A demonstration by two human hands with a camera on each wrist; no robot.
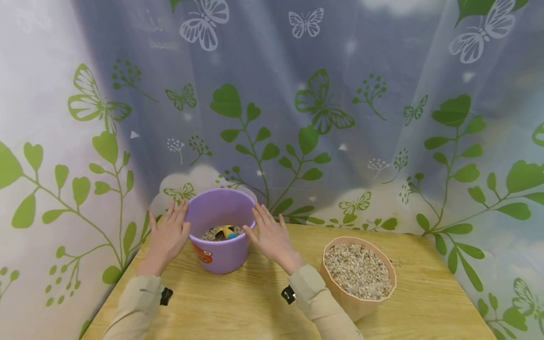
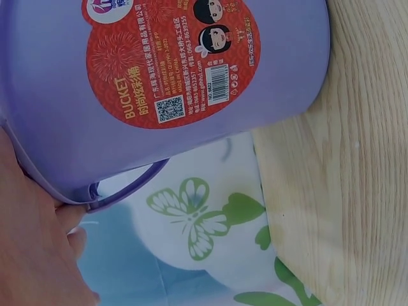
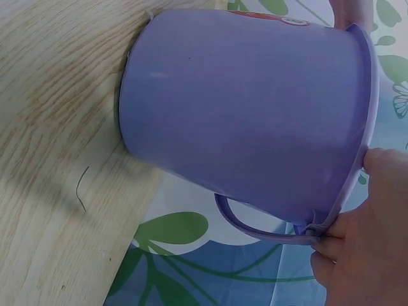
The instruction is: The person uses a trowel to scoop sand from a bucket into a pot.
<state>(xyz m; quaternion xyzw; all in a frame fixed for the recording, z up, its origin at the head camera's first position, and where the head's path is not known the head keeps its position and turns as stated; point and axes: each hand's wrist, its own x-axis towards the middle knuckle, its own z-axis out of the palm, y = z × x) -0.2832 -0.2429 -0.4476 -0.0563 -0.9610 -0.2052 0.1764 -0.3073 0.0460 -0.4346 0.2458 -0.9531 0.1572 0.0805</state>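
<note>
A purple plastic bucket with a red label stands upright on the table. Inside lie small pebbles and a yellow piece with a blue part, partly sunk among them. My left hand lies along the left side of the bucket's rim, fingers stretched out and thumb at the edge. On the opposite side, my right hand touches the rim with extended fingers. The bucket's handle hangs down at the back, close to the right fingertips in the right wrist view.
To the right, an orange ribbed tub is filled with pebbles. Both containers share a light wooden table. A curtain printed with butterflies and leaves hangs right behind the table's far edge.
</note>
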